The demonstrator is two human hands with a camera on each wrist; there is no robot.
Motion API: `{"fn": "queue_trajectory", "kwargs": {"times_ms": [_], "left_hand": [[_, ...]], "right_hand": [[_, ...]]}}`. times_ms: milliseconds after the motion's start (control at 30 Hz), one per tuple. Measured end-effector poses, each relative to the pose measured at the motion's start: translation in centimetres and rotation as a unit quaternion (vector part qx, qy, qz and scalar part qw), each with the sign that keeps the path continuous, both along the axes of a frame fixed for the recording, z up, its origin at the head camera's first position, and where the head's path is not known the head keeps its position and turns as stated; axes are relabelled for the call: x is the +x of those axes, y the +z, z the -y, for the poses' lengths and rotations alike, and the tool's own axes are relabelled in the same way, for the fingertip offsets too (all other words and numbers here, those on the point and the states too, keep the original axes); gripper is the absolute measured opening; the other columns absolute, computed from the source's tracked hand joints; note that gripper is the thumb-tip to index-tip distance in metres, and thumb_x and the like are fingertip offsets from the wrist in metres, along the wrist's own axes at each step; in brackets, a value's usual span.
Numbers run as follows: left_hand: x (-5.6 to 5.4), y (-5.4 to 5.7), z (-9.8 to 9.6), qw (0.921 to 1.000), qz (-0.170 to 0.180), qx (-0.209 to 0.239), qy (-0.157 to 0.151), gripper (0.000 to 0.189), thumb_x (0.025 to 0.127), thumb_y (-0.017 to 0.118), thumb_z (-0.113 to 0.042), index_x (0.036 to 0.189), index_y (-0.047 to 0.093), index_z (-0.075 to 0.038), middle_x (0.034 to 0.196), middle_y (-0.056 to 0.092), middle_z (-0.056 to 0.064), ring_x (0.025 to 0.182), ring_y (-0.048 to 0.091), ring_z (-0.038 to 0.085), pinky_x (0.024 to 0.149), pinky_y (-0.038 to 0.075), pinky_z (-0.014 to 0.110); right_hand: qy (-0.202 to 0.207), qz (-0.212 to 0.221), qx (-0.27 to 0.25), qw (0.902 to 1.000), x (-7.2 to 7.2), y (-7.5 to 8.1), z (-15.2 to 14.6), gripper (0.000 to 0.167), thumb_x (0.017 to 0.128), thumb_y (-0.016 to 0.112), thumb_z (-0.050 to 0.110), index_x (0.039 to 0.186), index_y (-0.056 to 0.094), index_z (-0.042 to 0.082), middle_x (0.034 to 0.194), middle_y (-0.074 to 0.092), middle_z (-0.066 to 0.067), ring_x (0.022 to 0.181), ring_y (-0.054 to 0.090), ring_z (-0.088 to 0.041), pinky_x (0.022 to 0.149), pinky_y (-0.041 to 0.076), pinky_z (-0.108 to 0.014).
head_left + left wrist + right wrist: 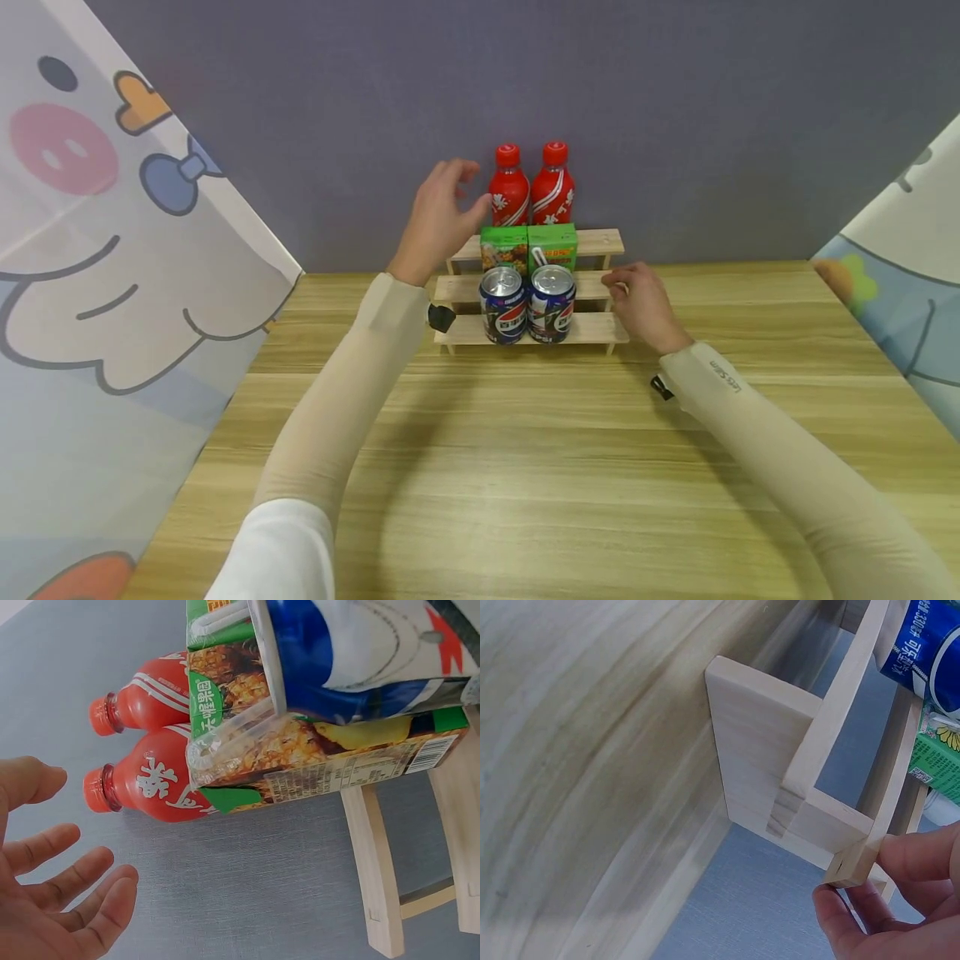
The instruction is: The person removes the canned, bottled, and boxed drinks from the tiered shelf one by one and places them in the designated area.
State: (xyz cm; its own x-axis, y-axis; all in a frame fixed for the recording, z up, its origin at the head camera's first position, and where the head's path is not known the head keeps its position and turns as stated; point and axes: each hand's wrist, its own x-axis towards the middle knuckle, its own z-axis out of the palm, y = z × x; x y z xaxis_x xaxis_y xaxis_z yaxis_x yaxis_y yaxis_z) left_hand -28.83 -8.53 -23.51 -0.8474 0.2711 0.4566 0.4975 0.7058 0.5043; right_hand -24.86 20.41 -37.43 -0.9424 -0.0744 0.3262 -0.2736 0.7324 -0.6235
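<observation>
A three-step wooden rack (592,328) stands at the back of the table. Two red bottles (553,193) occupy its top step, two green drink cartons (552,247) the middle one, and two blue cola cans (504,310) the lowest. My left hand (437,218) hovers beside the left bottle; in the left wrist view its fingers (84,876) are spread, relaxed and apart from the red cap (97,789). At the rack's right side, my right hand (643,307) pinches the end of the middle slat (855,864) between thumb and fingers.
A grey panel (360,133) rises directly behind the rack. Cartoon-printed sheets (135,300) flank the wood-grain table (510,467) on both sides. Small black pieces (441,317) are attached near the cuffs of the beige sleeves (337,400).
</observation>
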Motion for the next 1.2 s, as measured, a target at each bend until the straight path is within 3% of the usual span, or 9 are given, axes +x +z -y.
{"fn": "queue_trajectory", "kwargs": {"times_ms": [300, 667, 1200], "left_hand": [[-0.7, 0.9, -0.5, 1.0000, 0.001, -0.006, 0.007, 0.042, 0.091, 0.061, -0.027, 0.128, 0.053, -0.009, 0.120, 0.052, 0.007, 0.105, 0.051, 0.023, 0.088, 0.041, 0.026], [-1.1, 1.9, -1.3, 0.9994, 0.018, -0.015, 0.024, 0.045, 0.092, 0.061, -0.030, 0.131, 0.051, -0.012, 0.123, 0.051, 0.004, 0.101, 0.048, 0.016, 0.085, 0.041, 0.024], [-2.2, 2.0, -2.7, 0.9980, 0.057, 0.000, 0.026, 0.046, 0.092, 0.061, -0.029, 0.135, 0.048, -0.019, 0.126, 0.051, 0.002, 0.109, 0.049, 0.016, 0.088, 0.043, 0.025]], "right_hand": [[-0.003, 0.002, -0.002, 1.0000, 0.0, 0.3, 0.0, 0.021, 0.091, 0.051, -0.006, 0.106, 0.065, -0.010, 0.113, 0.052, -0.025, 0.109, 0.046, -0.041, 0.095, 0.033, -0.051], [-0.010, 0.013, -0.002, 0.9999, 0.1, 0.4, 0.0, 0.022, 0.091, 0.050, -0.006, 0.107, 0.065, -0.009, 0.115, 0.052, -0.025, 0.111, 0.045, -0.042, 0.096, 0.033, -0.052], [-0.022, 0.033, -0.008, 0.9992, 0.3, 0.3, 0.3, 0.023, 0.091, 0.048, -0.005, 0.109, 0.064, -0.009, 0.116, 0.050, -0.025, 0.111, 0.045, -0.042, 0.097, 0.033, -0.052]]}}
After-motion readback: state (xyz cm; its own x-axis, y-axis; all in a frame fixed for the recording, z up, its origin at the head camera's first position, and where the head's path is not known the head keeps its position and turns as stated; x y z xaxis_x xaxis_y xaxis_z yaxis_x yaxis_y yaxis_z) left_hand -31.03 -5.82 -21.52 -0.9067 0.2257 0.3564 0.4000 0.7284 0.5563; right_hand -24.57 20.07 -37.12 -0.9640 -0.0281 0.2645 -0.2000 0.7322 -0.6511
